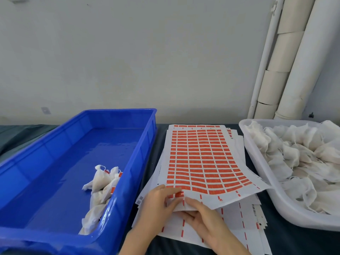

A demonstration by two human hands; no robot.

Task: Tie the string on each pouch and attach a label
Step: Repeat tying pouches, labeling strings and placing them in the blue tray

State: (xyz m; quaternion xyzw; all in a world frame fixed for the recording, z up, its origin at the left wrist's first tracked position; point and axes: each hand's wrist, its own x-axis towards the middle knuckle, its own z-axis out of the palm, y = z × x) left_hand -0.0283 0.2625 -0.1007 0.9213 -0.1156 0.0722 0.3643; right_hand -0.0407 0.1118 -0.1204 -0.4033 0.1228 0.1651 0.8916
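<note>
Left hand (158, 201) flat, fingers nearly straight, on near edge of white sheet of orange rectangular labels (202, 159), fingertips touching one label. Right hand (206, 223) pinches lifted edge, thumb on top. Labelled white cloth pouches (103, 179) in blue plastic crate (55, 137), left; unlabelled pouches (294, 153) fill white plastic tub (255, 157), right.

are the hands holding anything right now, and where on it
The right hand pinches the top label sheet at its near-left edge; the left hand presses on that same corner.
</note>
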